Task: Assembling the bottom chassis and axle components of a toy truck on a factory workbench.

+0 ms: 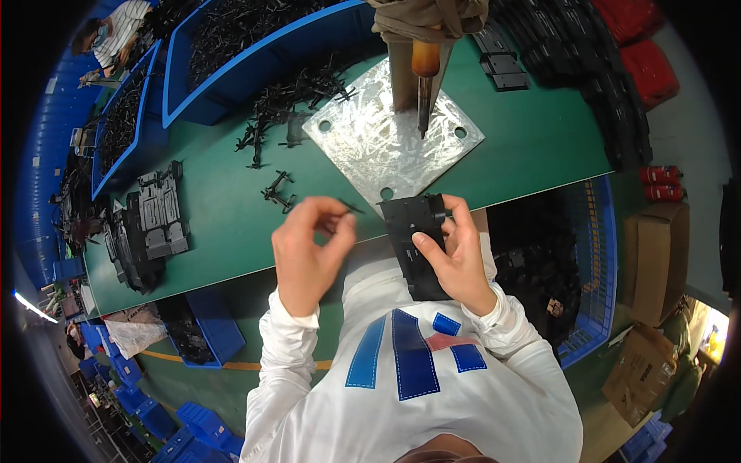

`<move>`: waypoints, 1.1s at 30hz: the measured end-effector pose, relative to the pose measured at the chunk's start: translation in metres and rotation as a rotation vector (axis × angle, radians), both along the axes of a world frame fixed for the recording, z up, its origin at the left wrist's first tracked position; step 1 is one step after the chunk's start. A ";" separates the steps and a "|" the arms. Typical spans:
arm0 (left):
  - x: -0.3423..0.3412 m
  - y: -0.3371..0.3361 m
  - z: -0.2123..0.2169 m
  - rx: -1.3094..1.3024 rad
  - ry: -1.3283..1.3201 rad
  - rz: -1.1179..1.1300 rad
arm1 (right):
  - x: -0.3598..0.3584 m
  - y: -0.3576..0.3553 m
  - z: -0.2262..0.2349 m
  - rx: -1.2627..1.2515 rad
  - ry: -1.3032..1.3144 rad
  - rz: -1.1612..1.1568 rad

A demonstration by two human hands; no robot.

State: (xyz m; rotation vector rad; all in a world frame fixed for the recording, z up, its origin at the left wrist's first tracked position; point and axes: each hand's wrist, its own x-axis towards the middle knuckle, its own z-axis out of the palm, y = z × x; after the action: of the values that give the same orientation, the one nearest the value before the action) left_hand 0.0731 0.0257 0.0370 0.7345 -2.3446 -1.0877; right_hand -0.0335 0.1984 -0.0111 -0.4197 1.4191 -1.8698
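A black moulded plastic part (pixel 407 225), flat and long, is in my right hand (pixel 455 255), with the thumb on its face and the fingers round its right edge. It hangs just in front of a square metal plate (pixel 378 143) on the bench. My left hand (pixel 312 251) is to the left of it, slightly blurred, thumb and forefinger pinched on a small thin dark piece (pixel 351 207). That piece is too small to name. Above the plate a pointed tool with an orange handle (pixel 424 62) hangs on a post, tip downward.
On the green bench (pixel 224 216) lie a small black frame part (pixel 278 190), a pile of similar parts (pixel 270 116) and stacked black trays (pixel 162 212). Blue bins (pixel 231 85) stand behind. Below right is a blue crate (pixel 598 270). Another person (pixel 116 38) sits far left.
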 end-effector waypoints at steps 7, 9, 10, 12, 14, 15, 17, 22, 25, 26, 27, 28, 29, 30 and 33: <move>-0.013 0.018 0.013 -0.358 0.179 -0.378 | 0.007 -0.004 0.021 0.005 0.040 0.076; -0.013 0.019 0.011 -0.389 0.196 -0.363 | 0.007 -0.004 0.027 -0.001 0.021 0.090; -0.012 0.020 0.010 -0.419 0.213 -0.347 | 0.007 -0.003 0.029 -0.009 0.014 0.090; -0.012 0.023 0.009 -0.443 0.229 -0.329 | 0.007 -0.004 0.033 -0.018 0.006 0.092; -0.010 0.025 0.007 -0.469 0.245 -0.306 | 0.009 -0.005 0.037 -0.034 0.012 0.087; -0.009 0.026 0.005 -0.496 0.270 -0.264 | 0.009 -0.006 0.038 -0.033 0.012 0.090; -0.006 0.027 0.002 -0.523 0.297 -0.216 | 0.010 -0.007 0.040 -0.047 0.041 0.111; -0.008 0.036 0.000 -0.512 0.325 -0.091 | 0.010 -0.003 0.045 -0.059 0.045 0.123; -0.007 0.038 0.002 -0.481 0.330 -0.070 | 0.011 -0.003 0.048 -0.057 0.058 0.125; -0.007 0.038 0.002 -0.481 0.330 -0.069 | 0.011 -0.003 0.049 -0.056 0.048 0.133; -0.007 0.038 0.002 -0.471 0.330 -0.078 | 0.011 -0.002 0.049 -0.056 0.049 0.132; -0.007 0.038 0.002 -0.462 0.330 -0.087 | 0.012 -0.002 0.049 -0.049 0.051 0.136; -0.007 0.038 0.002 -0.462 0.331 -0.087 | 0.012 -0.002 0.049 -0.042 0.053 0.140; -0.006 0.038 0.000 -0.461 0.334 -0.080 | 0.013 -0.002 0.049 -0.042 0.053 0.139; -0.004 0.037 0.003 -0.456 0.337 -0.078 | 0.013 -0.002 0.049 -0.064 0.076 0.124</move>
State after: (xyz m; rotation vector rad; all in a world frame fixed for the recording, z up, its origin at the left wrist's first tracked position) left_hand 0.0690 0.0627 0.0397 0.2687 -2.2170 -0.6063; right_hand -0.0204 0.1967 0.0382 -0.6028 1.3534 -1.8190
